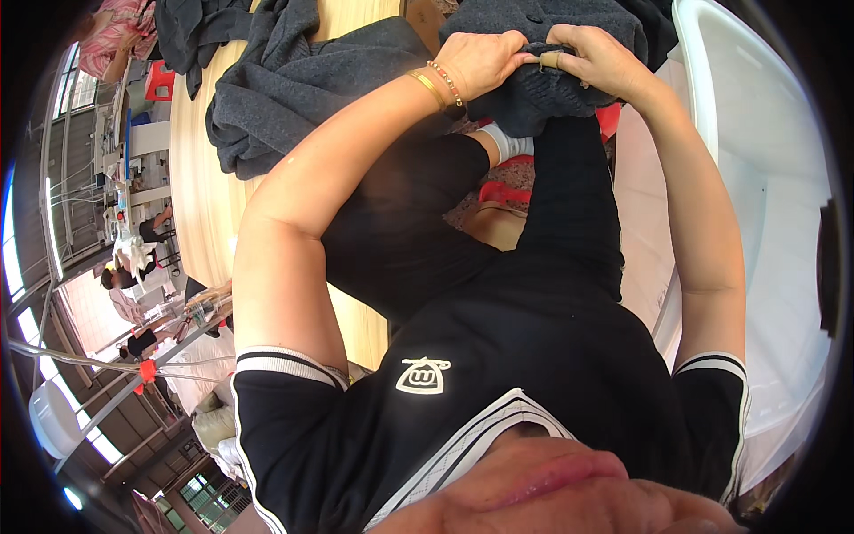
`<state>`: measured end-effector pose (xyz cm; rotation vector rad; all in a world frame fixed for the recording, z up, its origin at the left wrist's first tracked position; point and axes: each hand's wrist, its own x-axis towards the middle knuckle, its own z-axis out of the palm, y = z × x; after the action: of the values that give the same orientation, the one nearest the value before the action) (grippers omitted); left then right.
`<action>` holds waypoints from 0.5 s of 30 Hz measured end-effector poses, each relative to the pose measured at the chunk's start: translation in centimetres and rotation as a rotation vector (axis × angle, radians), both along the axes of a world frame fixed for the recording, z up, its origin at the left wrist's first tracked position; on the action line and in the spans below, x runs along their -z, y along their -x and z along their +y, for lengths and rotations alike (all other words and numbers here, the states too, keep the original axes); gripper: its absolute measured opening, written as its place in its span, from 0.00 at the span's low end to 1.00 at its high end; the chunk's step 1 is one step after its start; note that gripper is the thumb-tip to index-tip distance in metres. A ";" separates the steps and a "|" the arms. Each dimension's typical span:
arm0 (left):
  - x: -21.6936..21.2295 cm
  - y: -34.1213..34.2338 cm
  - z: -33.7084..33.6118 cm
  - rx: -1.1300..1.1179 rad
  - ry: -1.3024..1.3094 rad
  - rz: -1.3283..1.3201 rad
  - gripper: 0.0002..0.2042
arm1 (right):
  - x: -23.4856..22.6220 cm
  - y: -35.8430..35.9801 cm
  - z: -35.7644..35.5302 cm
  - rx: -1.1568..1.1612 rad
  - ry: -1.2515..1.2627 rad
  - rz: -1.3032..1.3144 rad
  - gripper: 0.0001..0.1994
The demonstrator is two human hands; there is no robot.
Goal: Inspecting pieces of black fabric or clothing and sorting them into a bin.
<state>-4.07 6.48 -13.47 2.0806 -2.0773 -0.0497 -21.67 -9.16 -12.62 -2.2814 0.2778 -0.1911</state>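
Over my lap, at the top of the head view, lies a dark grey knitted garment with a ribbed part toward me. My left hand, with bracelets at its wrist, pinches the edge of the knit between thumb and fingers. Close beside it, my right hand grips the same edge, its thumb and fingers closed. A tan band is wrapped round a finger of the right hand. The fingertips of both hands almost meet. Whether a small tool or thread is between them, I cannot tell.
More dark grey knitwear is heaped on the pale wooden table to my left. A large white plastic tub stands at my right. Several people work in the room at far left, near a red stool.
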 end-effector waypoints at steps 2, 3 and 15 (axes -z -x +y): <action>0.0 -0.1 0.1 0.000 0.005 0.012 0.18 | 0.3 0.0 -0.1 -0.005 0.040 -0.030 0.10; 0.0 -0.2 0.1 0.002 0.008 0.024 0.18 | 0.3 -0.1 -0.1 -0.009 0.077 -0.062 0.10; 0.0 0.6 0.0 -0.113 0.085 0.022 0.15 | 1.1 0.0 0.6 0.093 0.294 -0.155 0.09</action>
<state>-4.71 6.48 -13.51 2.1321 -1.9112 0.0310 -21.63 -8.51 -13.75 -2.5282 0.2906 -0.4832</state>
